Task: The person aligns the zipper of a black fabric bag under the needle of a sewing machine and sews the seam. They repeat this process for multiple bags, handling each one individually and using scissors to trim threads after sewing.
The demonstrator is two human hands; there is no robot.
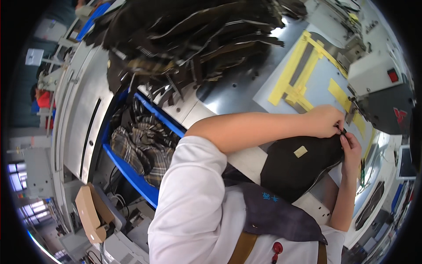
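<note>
A dark brown garment piece [288,169] with a small cream patch [300,152] hangs over the near table edge in front of me. My left hand [324,121] reaches across from the left and pinches its far right corner. Just beside it, my right hand [350,148] grips the same corner from the right, thumb and fingers closed. The fingertips of both hands almost meet there, and they partly hide the bit of cloth between them. A sewing machine head [380,94] with a red switch stands right beyond the hands.
A big heap of dark garment pieces [189,39] with zips and plaid lining covers the far left table. Below it, a blue bin [132,174] holds plaid cloth [145,136]. Yellow strips [288,75] frame a template by the machine. A cardboard box [90,215] sits lower left.
</note>
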